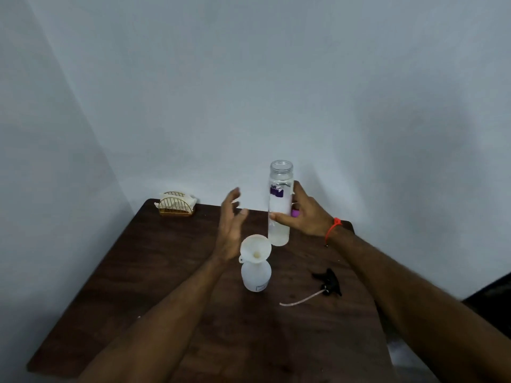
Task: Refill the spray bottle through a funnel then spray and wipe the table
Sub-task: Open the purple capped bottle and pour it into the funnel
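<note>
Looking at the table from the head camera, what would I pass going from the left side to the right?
Napkin holder → left hand → funnel in the spray bottle → right hand → black spray head.

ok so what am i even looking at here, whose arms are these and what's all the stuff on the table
There is no machine here: one picture, taken by a wide-angle camera on a person's head, looking down at their own bare arms. The right hand grips a tall clear uncapped water bottle. The left hand hovers open, holding nothing. On the dark brown wooden table stands a small white plastic spray bottle with a white funnel in its neck. Its black trigger sprayer head lies unscrewed to the right. A gold wire napkin holder sits at the far left corner.
</note>
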The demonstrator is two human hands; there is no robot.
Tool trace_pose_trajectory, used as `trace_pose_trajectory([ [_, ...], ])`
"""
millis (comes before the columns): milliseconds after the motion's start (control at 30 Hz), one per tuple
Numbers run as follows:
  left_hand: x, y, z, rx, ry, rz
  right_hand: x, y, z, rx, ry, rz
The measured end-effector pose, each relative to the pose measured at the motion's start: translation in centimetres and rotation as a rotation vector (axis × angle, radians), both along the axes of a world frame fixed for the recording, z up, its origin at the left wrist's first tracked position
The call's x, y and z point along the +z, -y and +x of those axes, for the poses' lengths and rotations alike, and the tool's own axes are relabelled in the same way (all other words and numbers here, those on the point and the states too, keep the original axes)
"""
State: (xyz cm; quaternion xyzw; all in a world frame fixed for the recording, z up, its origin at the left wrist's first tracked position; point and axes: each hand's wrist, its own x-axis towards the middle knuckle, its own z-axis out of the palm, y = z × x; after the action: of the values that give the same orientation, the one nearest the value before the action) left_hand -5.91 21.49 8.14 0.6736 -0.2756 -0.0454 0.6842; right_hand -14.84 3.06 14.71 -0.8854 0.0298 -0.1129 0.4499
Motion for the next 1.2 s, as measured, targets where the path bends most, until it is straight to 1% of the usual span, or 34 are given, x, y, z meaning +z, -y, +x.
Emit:
trace_pose_trajectory([
  [67,-2.7,-1.5,0.5,0.173,-0.096,-0.033,-0.5,1.0,-1.1,-0.024,-0.02,0.014],
  [133,-5.7,-3.3,0.7,0.246,-0.159,0.024,-1.1,1.8,-2.2,-0.052,-0.061,0.009],
  [167,-7.1,-4.1,0.6,0.242,-0.157,0.061,-1.4,2.1,-2.6,-0.066,-0.078,0.0],
  [233,-9.5,-5.2,0.1,0.18,-0.092,0.169,-2.0,2.5,-3.5,-0.105,-0.105,-0.039],
  [300,-10.6,-5.2,-0.6,0.107,-0.033,0.271,-2.6,2.8,-4.3,-0.138,-0.123,-0.121],
  [400,-11.2,-3.7,-1.2,0.01,-0.02,0.376,-4.1,3.3,-5.1,-0.143,-0.174,-0.244],
  [467,-11.7,-2.8,-1.3,-0.042,-0.042,0.418,-5.1,3.5,-5.6,-0.124,-0.232,-0.32],
  [633,-12.4,-1.2,-0.9,-0.083,-0.061,0.446,-6.6,3.4,-6.0,-0.046,-0.375,-0.592],
  [700,-12.5,-0.8,-0.7,-0.091,-0.053,0.451,-7.2,3.2,-6.1,-0.005,-0.427,-0.661],
  [933,-11.6,0.1,-0.7,-0.114,-0.009,0.376,-8.5,2.9,-5.8,0.091,-0.509,-0.741],
  [1033,-11.4,0.1,-0.6,-0.114,0.009,0.381,-8.7,2.9,-5.5,0.116,-0.53,-0.798],
  [1200,-11.6,0.1,-0.7,-0.115,0.015,0.4,-8.6,2.9,-4.7,0.164,-0.596,-0.805],
])
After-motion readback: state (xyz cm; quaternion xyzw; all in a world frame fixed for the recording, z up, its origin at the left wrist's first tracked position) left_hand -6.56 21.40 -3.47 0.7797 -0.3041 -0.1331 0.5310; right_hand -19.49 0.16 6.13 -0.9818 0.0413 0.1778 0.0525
